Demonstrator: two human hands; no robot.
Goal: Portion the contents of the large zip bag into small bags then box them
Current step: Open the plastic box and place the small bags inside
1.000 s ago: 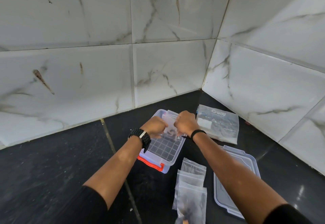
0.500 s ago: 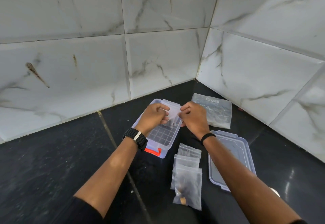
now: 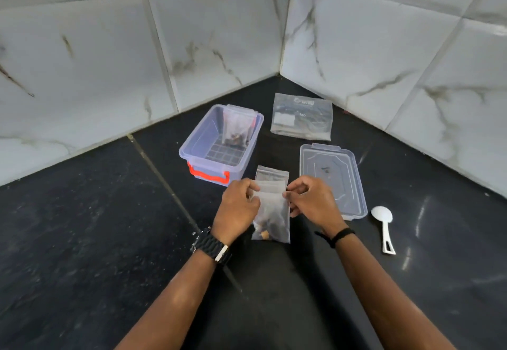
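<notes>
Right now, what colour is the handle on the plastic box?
Red-orange. The handle on the clear box shows best in the head view.

A white spoon [image 3: 383, 224] lies on the black worktop [image 3: 82, 226], bowl pointing away, below white marble-veined wall tiles [image 3: 219, 34].

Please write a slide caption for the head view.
Both hands pinch a small bag; another stands in the box.
</notes>
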